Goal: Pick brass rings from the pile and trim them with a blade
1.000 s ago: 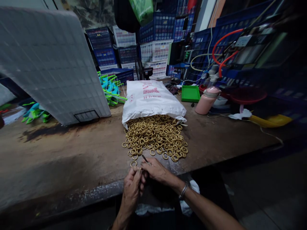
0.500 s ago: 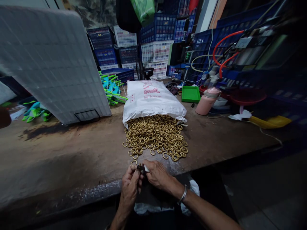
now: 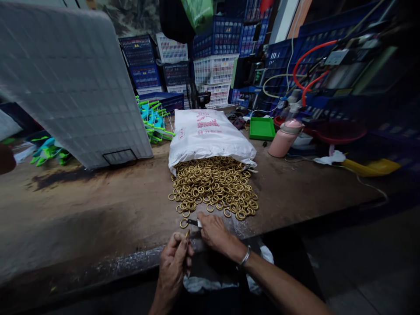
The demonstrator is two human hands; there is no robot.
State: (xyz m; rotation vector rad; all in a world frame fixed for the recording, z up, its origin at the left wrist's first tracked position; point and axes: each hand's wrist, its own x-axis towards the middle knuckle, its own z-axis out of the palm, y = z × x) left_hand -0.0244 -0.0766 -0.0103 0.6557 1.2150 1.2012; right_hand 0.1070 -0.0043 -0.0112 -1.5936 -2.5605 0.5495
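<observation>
Pinched between the thumb and fingers of my left hand (image 3: 174,258) is a brass-coloured ring (image 3: 187,234), seen nearly edge-on at the front of the bench. My right hand (image 3: 215,234) grips a small knife (image 3: 192,222) with a dark blade and a whitish handle. The blade's tip is beside a single ring (image 3: 183,223) lying on the wood; whether they touch I cannot tell. Just beyond my hands, a heap of brass-coloured rings (image 3: 213,183) spills from the open mouth of a white sack (image 3: 210,135) with red print.
A tall pale panel (image 3: 75,87) stands on the bench (image 3: 108,218) at left, near green-and-blue frames (image 3: 154,120). To the right are a green tray (image 3: 261,129), a pink bottle (image 3: 285,139) and a yellow scoop (image 3: 374,167). Stacked crates (image 3: 215,70) rise behind.
The knife has moved away from the ring in my left hand, up toward the loose ring on the bench. My left hand has drawn slightly down and back.
</observation>
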